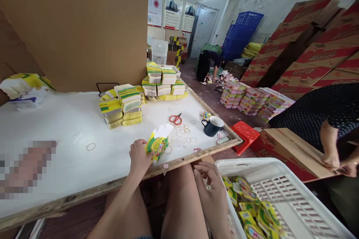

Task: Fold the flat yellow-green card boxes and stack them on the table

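Observation:
My left hand (141, 157) is closed on the near end of a yellow-green printed packet (157, 146) at the table's front edge. White flaps stick up from the packet's far end. My right hand (211, 181) hovers over my lap beside the white plastic basket (249, 162), fingers loosely curled and apart, nothing visible in them. Inside the basket lie several yellow-green packets (248, 209). Just beyond the held packet are red-handled scissors (175, 119) and loose rubber bands (183, 130) on the white tabletop (75, 127).
Bundled stacks of yellow-green cartons (130, 99) stand toward the back. A dark mug (213, 126) sits near the right corner, and a red stool (244, 134) beyond it. At right a co-worker's hands handle a cardboard box (291, 151); another person (208, 63) bends over farther back.

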A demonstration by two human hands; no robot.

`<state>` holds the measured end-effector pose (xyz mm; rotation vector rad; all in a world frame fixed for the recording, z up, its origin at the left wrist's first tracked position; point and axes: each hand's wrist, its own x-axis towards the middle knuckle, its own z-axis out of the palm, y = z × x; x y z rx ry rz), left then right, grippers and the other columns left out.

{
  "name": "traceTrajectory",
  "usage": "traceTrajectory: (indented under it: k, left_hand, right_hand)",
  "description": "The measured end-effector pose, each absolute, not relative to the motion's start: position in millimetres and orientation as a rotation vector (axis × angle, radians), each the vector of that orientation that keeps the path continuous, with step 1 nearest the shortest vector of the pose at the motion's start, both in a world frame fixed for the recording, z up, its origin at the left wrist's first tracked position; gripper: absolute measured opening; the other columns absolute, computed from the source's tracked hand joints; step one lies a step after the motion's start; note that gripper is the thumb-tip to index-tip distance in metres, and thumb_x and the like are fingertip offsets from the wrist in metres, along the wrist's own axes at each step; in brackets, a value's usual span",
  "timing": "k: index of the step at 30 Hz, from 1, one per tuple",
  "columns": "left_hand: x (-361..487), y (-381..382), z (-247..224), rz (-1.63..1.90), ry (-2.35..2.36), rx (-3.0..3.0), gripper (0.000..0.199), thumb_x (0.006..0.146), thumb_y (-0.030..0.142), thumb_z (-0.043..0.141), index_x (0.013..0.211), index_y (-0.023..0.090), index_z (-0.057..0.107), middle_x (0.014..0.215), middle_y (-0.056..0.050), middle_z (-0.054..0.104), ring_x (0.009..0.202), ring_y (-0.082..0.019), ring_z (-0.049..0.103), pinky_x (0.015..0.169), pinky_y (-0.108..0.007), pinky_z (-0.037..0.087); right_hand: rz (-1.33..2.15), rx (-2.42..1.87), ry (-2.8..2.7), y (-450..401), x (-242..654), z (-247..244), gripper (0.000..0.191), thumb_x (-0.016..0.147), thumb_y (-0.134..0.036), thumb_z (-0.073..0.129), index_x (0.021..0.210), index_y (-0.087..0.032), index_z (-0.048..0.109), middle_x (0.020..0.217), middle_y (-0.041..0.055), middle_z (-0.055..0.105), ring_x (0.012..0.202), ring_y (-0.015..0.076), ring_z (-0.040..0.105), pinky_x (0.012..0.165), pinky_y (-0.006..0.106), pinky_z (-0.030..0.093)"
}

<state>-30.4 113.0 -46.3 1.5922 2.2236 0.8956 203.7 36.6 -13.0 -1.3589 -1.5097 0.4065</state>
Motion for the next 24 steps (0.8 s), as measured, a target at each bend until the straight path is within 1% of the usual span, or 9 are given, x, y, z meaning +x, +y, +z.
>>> traceTrajectory:
  k: [3, 4, 7, 9, 11, 14, 18, 22, 24]
  left_hand:
    - [-31.1, 108.6, -42.4, 0.965, 2.159, 1.606, 0.021, 0.075, 0.020, 0.060, 0.092, 0.020, 0.050, 0.091, -0.006, 0.064, 0.094, -0.028, 0.062, 0.078, -0.037, 0.045]
    - [-30.6, 106.3, -41.8, 0.991, 2.126, 1.612, 0.017, 0.077, 0.021, 0.058, 0.092, 0.021, 0.049, 0.088, -0.004, 0.064, 0.090, -0.026, 0.063, 0.076, -0.035, 0.046]
    - [-28.3, 99.3, -42.5, 1.071, 2.047, 1.623, 0.012, 0.083, 0.022, 0.050, 0.094, 0.023, 0.046, 0.087, -0.003, 0.065, 0.082, -0.023, 0.065, 0.071, -0.033, 0.048]
    - [-27.6, 96.0, -45.3, 1.124, 2.012, 1.630, 0.013, 0.084, 0.020, 0.047, 0.097, 0.023, 0.044, 0.089, -0.004, 0.065, 0.083, -0.023, 0.066, 0.072, -0.034, 0.049]
    - [-27.9, 94.4, -49.6, 1.172, 1.985, 1.629, 0.017, 0.083, 0.018, 0.046, 0.098, 0.023, 0.042, 0.093, -0.005, 0.065, 0.086, -0.024, 0.066, 0.073, -0.034, 0.050]
    - [-29.1, 94.4, -56.9, 1.216, 1.951, 1.611, 0.020, 0.081, 0.017, 0.046, 0.099, 0.023, 0.040, 0.092, -0.005, 0.065, 0.083, -0.024, 0.067, 0.070, -0.034, 0.051]
    - [-28.7, 95.7, -63.5, 1.246, 1.914, 1.590, 0.018, 0.081, 0.020, 0.046, 0.098, 0.023, 0.040, 0.093, -0.005, 0.063, 0.080, -0.023, 0.065, 0.070, -0.034, 0.050]
    - [-28.4, 96.5, -65.3, 1.271, 1.892, 1.563, 0.016, 0.082, 0.024, 0.047, 0.097, 0.023, 0.040, 0.091, -0.004, 0.062, 0.078, -0.022, 0.063, 0.069, -0.034, 0.049]
    - [-29.3, 96.3, -65.6, 1.285, 1.875, 1.552, 0.013, 0.083, 0.024, 0.046, 0.094, 0.024, 0.040, 0.086, -0.002, 0.060, 0.074, -0.021, 0.062, 0.067, -0.033, 0.048]
  right_hand:
    - [0.529, -1.263, -1.572, 49.8, 171.9, -8.3, 0.012, 0.092, -0.026, 0.052, 0.092, -0.022, 0.063, 0.092, 0.0060, 0.065, 0.078, 0.0198, 0.059, 0.071, 0.033, 0.049]
    - [0.555, -1.245, -1.607, 57.1, 160.9, -8.0, 0.013, 0.093, -0.023, 0.050, 0.095, -0.022, 0.063, 0.094, 0.0060, 0.066, 0.083, 0.0203, 0.060, 0.076, 0.034, 0.050]
    - [0.584, -1.178, -1.797, 85.0, 127.5, -12.7, 0.028, 0.090, -0.014, 0.048, 0.115, -0.023, 0.058, 0.118, 0.0081, 0.064, 0.110, 0.0230, 0.057, 0.096, 0.040, 0.045]
    - [0.591, -1.126, -1.895, 102.6, 107.7, -19.6, 0.043, 0.083, -0.008, 0.052, 0.124, -0.021, 0.054, 0.129, 0.0088, 0.060, 0.120, 0.0250, 0.053, 0.103, 0.043, 0.041]
    - [0.599, -1.096, -1.942, 113.9, 93.0, -27.3, 0.049, 0.078, -0.004, 0.053, 0.125, -0.019, 0.054, 0.126, 0.0100, 0.062, 0.118, 0.0267, 0.054, 0.103, 0.046, 0.042]
    - [0.602, -1.096, -1.959, 118.7, 83.0, -36.4, 0.046, 0.078, -0.004, 0.051, 0.122, -0.018, 0.055, 0.118, 0.0111, 0.065, 0.112, 0.0269, 0.057, 0.099, 0.047, 0.045]
    - [0.588, -1.136, -1.928, 118.1, 82.3, -41.4, 0.053, 0.078, -0.005, 0.050, 0.130, -0.017, 0.045, 0.128, 0.0121, 0.057, 0.120, 0.0269, 0.051, 0.102, 0.047, 0.042]
    - [0.608, -1.183, -1.899, 119.3, 79.3, -42.7, 0.046, 0.079, -0.007, 0.050, 0.123, -0.017, 0.048, 0.118, 0.0113, 0.062, 0.109, 0.0258, 0.057, 0.096, 0.044, 0.046]
    - [0.605, -1.200, -1.873, 119.4, 77.0, -43.2, 0.048, 0.080, -0.007, 0.049, 0.126, -0.017, 0.045, 0.122, 0.0130, 0.058, 0.115, 0.0260, 0.053, 0.098, 0.044, 0.044]
